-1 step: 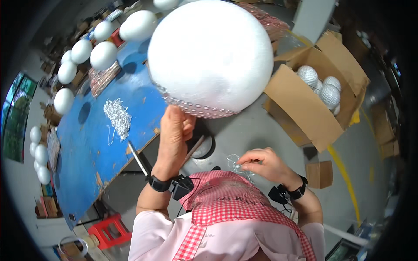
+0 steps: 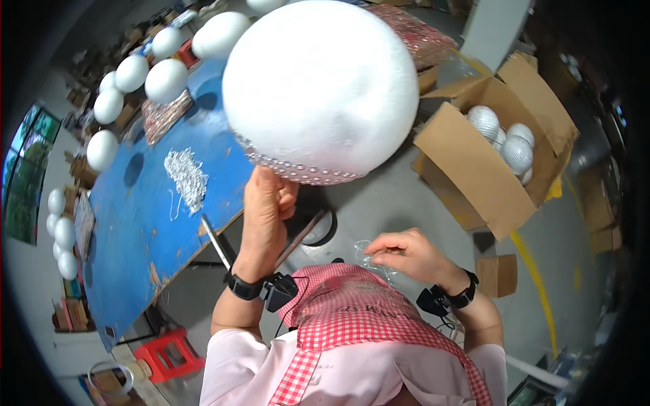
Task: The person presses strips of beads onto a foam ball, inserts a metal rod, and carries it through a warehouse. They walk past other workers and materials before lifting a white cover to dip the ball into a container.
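Observation:
A large white ball [image 2: 321,88] fills the top middle, with a band of small shiny beads [image 2: 298,170] along its lower edge. My left hand [image 2: 269,203] is closed at the bottom left of this ball, thumb up against the beaded edge; its fingertips are partly hidden. Lower right of the ball, in front of my apron, my right hand [image 2: 409,256] has thumb and fingers pinched on a thin silvery string [image 2: 363,249], which hangs in loose loops. A heap of similar silvery string [image 2: 186,179] lies on the blue table [image 2: 135,250].
Smaller white balls [image 2: 166,81] line the table's far side. At the right, an open cardboard box [image 2: 474,166] holds several silver-covered balls [image 2: 517,154]. A red stool [image 2: 169,355] stands lower left. A metal rod [image 2: 217,242] juts out by my left wrist.
The large ball and my left hand have shifted slightly left, while the background has moved a little the other way. My right hand stays nearly in place, still pinching.

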Tool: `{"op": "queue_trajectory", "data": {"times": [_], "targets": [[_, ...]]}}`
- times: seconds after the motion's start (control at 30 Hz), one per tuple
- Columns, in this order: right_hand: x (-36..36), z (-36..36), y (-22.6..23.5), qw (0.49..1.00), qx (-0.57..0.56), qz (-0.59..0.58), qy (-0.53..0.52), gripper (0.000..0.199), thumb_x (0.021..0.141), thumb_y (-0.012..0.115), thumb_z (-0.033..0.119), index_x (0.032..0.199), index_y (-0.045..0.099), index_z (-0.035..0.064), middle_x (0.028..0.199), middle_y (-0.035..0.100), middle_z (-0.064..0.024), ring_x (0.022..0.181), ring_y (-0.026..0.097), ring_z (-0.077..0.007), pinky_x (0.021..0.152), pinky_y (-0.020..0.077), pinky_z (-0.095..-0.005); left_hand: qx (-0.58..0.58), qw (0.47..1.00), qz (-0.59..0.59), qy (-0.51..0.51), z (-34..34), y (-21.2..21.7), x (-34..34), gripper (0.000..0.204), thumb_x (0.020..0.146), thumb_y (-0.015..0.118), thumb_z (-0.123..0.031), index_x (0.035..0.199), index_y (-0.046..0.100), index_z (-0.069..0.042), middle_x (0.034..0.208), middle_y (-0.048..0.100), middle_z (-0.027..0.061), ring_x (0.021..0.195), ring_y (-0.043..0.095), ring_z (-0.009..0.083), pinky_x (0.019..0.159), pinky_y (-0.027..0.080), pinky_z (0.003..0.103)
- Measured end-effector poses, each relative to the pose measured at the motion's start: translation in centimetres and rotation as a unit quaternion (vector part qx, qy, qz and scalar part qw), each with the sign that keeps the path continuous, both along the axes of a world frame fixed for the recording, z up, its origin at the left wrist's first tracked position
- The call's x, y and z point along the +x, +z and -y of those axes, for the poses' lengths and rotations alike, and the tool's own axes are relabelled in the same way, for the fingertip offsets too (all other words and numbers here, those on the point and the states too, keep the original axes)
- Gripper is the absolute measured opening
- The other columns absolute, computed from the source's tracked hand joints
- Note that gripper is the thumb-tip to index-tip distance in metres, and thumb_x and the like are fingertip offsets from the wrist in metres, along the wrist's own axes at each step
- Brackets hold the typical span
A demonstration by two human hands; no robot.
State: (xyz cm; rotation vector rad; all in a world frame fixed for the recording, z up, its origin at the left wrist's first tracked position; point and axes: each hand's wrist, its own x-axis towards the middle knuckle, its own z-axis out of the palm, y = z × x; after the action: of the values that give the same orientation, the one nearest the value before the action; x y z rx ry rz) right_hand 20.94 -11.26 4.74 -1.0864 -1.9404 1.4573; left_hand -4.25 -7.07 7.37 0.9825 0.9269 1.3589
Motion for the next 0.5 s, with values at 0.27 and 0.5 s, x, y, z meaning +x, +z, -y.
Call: {"op": "queue_trajectory", "data": {"times": [0.27,0.5], "targets": [[-11.9,-9.2,-0.1,0.957,-0.122,-0.261,0.029,0.022,0.085,0.058,0.000,0.107,0.060,-0.0013,0.090,0.065,-0.0068,0.074,0.062,-0.0072,0.060,0.0507,-0.0191,-0.037,0.982,-0.030,0.184,2.9,-1.8,-9.1,0.053,0.087,0.048,-0.060,0.102,0.048,-0.009,0.064,0.039,-0.0055,0.050,0.027,0.0023,0.043,0.018,0.019],[-11.5,-16.9,-7.7,0.947,-0.097,-0.250,-0.176,0.015,0.085,0.060,0.002,0.100,0.060,0.0008,0.084,0.066,-0.0071,0.075,0.063,-0.0107,0.065,0.0512,-0.0222,-0.082,0.963,-0.019,0.254,2.7,-5.2,-14.9,0.060,0.082,0.049,-0.067,0.098,0.047,-0.009,0.063,0.037,-0.0051,0.049,0.028,0.0028,0.041,0.018,0.019]]}}
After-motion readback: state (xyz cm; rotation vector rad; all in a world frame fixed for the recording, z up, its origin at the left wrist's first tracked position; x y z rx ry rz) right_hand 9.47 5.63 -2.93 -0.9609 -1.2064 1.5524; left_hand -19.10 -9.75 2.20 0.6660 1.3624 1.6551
